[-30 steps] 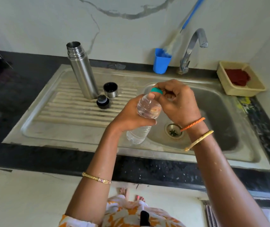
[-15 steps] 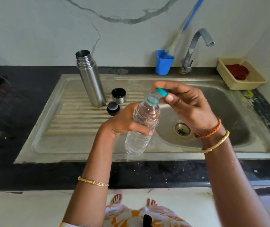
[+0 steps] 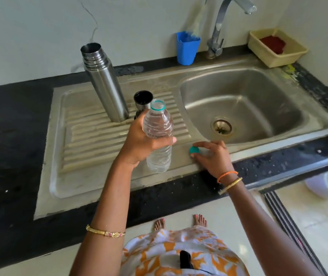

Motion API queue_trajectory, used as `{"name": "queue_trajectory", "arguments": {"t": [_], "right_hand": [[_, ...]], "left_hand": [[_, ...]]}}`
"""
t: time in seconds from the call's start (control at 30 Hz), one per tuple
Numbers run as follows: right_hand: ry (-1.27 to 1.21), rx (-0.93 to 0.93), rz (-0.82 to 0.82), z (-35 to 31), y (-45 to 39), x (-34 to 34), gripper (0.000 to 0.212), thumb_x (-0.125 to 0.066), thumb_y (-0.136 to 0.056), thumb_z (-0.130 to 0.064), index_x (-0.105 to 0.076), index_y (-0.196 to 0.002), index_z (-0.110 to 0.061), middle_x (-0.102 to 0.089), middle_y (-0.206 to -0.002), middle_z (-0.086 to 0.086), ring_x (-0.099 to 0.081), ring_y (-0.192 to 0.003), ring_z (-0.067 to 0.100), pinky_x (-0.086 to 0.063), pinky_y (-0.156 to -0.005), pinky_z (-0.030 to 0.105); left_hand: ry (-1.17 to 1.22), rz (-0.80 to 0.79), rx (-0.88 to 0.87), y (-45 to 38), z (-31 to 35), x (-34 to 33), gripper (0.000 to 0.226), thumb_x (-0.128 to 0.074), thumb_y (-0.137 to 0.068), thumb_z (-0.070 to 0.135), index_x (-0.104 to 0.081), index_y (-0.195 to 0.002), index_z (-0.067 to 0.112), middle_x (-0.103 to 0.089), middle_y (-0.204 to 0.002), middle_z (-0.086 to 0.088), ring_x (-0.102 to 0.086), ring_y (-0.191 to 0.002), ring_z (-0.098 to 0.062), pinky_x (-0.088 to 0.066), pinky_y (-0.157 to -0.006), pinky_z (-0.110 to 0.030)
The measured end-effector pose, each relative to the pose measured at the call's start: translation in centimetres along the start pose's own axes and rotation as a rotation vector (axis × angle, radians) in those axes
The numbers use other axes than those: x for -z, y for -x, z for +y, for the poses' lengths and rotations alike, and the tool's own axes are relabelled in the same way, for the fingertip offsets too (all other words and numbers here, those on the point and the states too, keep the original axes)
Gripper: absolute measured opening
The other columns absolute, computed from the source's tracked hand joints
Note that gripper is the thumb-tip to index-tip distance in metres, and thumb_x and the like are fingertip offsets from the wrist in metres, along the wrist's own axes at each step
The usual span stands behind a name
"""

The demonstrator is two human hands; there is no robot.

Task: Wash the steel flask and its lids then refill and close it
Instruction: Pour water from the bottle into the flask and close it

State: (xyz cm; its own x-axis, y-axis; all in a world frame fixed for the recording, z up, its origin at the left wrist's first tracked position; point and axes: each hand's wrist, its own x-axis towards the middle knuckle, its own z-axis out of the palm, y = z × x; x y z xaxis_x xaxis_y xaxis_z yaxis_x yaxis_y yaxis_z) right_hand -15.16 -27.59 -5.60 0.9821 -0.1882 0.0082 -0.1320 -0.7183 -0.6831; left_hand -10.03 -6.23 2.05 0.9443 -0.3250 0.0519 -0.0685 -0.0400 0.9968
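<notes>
Farthest to the left, up and away from the left hand, the steel flask point(image 3: 105, 84) stands upright and open-mouthed on the ribbed draining board point(image 3: 91, 136), its mouth empty of any stopper. Just beyond the left hand's knuckles sits the steel cup lid point(image 3: 143, 99), mouth up, and a second dark lid point(image 3: 138, 113) peeks out mostly hidden behind the fingers. The left hand point(image 3: 143, 142) is wrapped round a clear plastic water bottle point(image 3: 158, 134), uncapped and held upright between the two hands. To its right, low on the sink's front ledge, the right hand point(image 3: 212, 156) pinches the bottle's teal cap point(image 3: 194, 150) between thumb and fingertips, at or just touching the steel; whether it has let go I cannot tell. Beyond that hand lies the basin point(image 3: 238, 100) with its drain. The refill step seems to be in hand: washing looks finished, and the next move calls for carrying the bottle over to the flask and tipping it squarely into that narrow mouth, ideally with the freed right hand steadying the flask.
</notes>
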Motion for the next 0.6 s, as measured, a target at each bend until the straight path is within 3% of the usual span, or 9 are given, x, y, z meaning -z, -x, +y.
{"name": "queue_trajectory", "arguments": {"t": [0.1,0.23,0.33,0.4,0.5,0.57,0.6], "right_hand": [[0.011,-0.008,0.035,-0.3,0.6,-1.2,0.033,-0.075,-0.078,-0.027,-0.069,-0.111,-0.025,-0.047,-0.093,-0.008,-0.046,-0.109,0.027,-0.039,-0.093,0.038],[0.039,-0.050,-0.058,-0.2,0.6,-1.0,0.037,-0.072,-0.081,-0.029,-0.065,-0.117,-0.027,-0.051,-0.103,-0.005,-0.044,-0.114,0.023,-0.039,-0.097,0.041],[-0.112,-0.061,0.051,-1.0,0.7,-0.3,0.033,-0.071,-0.082,-0.024,-0.066,-0.114,-0.024,-0.064,-0.112,0.000,-0.056,-0.109,0.021,-0.042,-0.092,0.030],[-0.262,0.032,0.102,-2.8,0.7,0.6,0.031,-0.070,-0.083,-0.015,-0.066,-0.113,-0.022,-0.066,-0.114,-0.006,-0.059,-0.108,0.013,-0.044,-0.090,0.026],[-0.363,0.186,-0.141,-6.2,0.5,1.9,0.047,-0.066,-0.076,-0.009,-0.056,-0.117,-0.029,-0.060,-0.121,-0.012,-0.055,-0.116,0.003,-0.046,-0.097,0.028],[-0.330,0.255,-0.318,-8.0,0.3,1.6,0.059,-0.068,-0.073,-0.007,-0.045,-0.126,-0.023,-0.054,-0.125,-0.012,-0.051,-0.121,0.004,-0.042,-0.102,0.029],[-0.318,0.294,-0.328,-8.7,0.1,1.0,0.066,-0.071,-0.073,-0.008,-0.040,-0.130,-0.017,-0.054,-0.126,-0.008,-0.051,-0.121,0.008,-0.042,-0.103,0.031]], "left_hand": [[-0.002,0.020,0.011,0.2,-0.5,0.1,0.056,-0.086,-0.053,0.006,-0.059,-0.103,0.005,-0.066,-0.088,-0.001,-0.065,-0.080,-0.014,-0.051,-0.075,-0.026],[0.012,0.027,0.004,0.4,-0.6,0.3,0.057,-0.086,-0.051,0.012,-0.058,-0.101,0.005,-0.066,-0.087,0.000,-0.065,-0.079,-0.015,-0.051,-0.076,-0.029],[-0.007,0.024,0.012,0.6,-0.8,0.5,0.053,-0.085,-0.053,0.009,-0.059,-0.098,0.009,-0.066,-0.084,0.003,-0.065,-0.077,-0.012,-0.050,-0.073,-0.025],[-0.020,0.027,0.014,0.6,-0.8,0.6,0.051,-0.084,-0.054,0.007,-0.058,-0.098,0.010,-0.066,-0.083,0.005,-0.065,-0.076,-0.010,-0.049,-0.072,-0.022],[-0.023,0.045,0.010,0.5,-0.5,0.4,0.053,-0.084,-0.055,0.008,-0.059,-0.102,0.006,-0.068,-0.087,0.001,-0.067,-0.078,-0.010,-0.051,-0.072,-0.020],[0.000,0.061,0.008,0.3,-0.1,0.2,0.054,-0.082,-0.056,0.006,-0.060,-0.106,0.004,-0.071,-0.093,-0.004,-0.069,-0.082,-0.013,-0.054,-0.074,-0.023],[0.014,0.067,0.006,0.2,0.1,0.0,0.055,-0.082,-0.057,0.004,-0.060,-0.107,0.003,-0.072,-0.097,-0.007,-0.070,-0.085,-0.015,-0.055,-0.075,-0.025]]}}
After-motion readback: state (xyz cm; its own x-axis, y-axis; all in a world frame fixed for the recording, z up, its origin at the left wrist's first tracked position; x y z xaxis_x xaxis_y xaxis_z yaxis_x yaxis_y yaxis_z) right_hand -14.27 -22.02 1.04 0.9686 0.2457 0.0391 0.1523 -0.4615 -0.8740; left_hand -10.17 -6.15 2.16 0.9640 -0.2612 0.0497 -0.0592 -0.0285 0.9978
